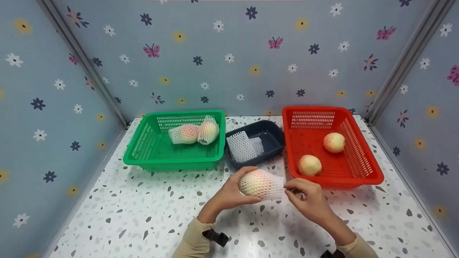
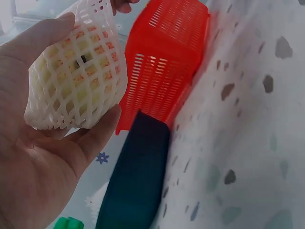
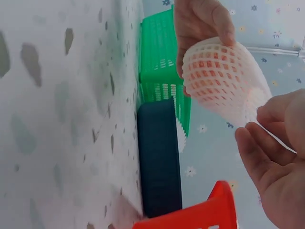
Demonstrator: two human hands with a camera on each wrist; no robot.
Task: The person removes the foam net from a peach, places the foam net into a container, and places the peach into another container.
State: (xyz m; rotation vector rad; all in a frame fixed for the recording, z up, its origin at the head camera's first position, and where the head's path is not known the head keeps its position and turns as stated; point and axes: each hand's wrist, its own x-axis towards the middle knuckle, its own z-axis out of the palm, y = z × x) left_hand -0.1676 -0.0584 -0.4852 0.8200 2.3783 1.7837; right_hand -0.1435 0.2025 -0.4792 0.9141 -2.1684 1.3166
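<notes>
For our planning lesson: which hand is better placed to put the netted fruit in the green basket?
Probably the left hand: it grips the fruit, nearer the green basket; the right hand pinches only the net's end.

There are five fruits [image 1: 334, 142], at least five nets [image 1: 241, 146], two baskets [image 1: 175, 162] and one tub [image 1: 271, 138].

The netted fruit [image 1: 259, 183] partly hides the left hand [image 1: 231, 191]

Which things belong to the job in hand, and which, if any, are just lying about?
Job, likely:
left hand, holding netted fruit
right hand, pinching its net
red basket, bare fruits
dark tray, spare nets
green basket, wrapped fruits

Just surroundings:
floral walls
speckled tabletop
</notes>
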